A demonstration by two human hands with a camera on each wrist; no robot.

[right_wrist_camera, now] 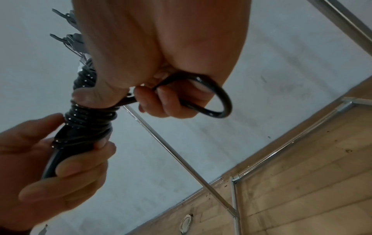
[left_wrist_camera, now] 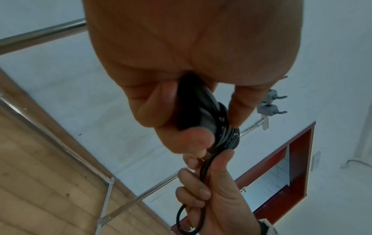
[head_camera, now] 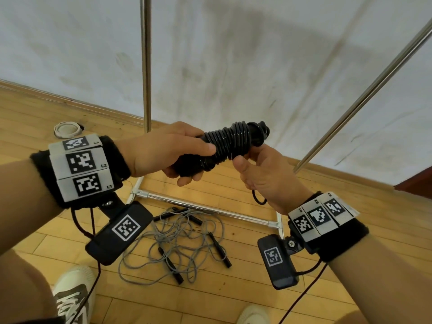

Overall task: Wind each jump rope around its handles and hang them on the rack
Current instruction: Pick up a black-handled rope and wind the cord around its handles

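A person stands over a pale wooden plank floor [head_camera: 315, 242], both bare hands raised at waist height and meeting on one black jump rope [head_camera: 224, 146]. The left hand [head_camera: 168, 150] is wrapped around the paired handles, fingers curled underneath and thumb laid across the first coils. The right hand [head_camera: 264, 174] pinches the rope's last stretch just beside the bundle, its fingers curled around a small leftover loop [right_wrist_camera: 213, 101] that hangs below the palm. The cord is glossy, smooth and round, wound in tight ridges along the handles. It looks light and springy and probably a little slippery, so the coils would likely loosen if the end were let go. The safest hold seems to be the bare handle ends, with a thumb pinning the wraps. Below, on the floor between the person's light canvas shoes [head_camera: 74, 295], lies a loose tangle of thin grey jump ropes [head_camera: 177, 244] with slim black handles, soft and limp, not yet wound. Just beyond stands the rack [head_camera: 146, 66], made of shiny, hard metal tubes: a base bar along the floor and an upright rising out of view. A small white ring-shaped object [head_camera: 66, 129] sits on the floor by the scuffed white wall [head_camera: 233, 66].
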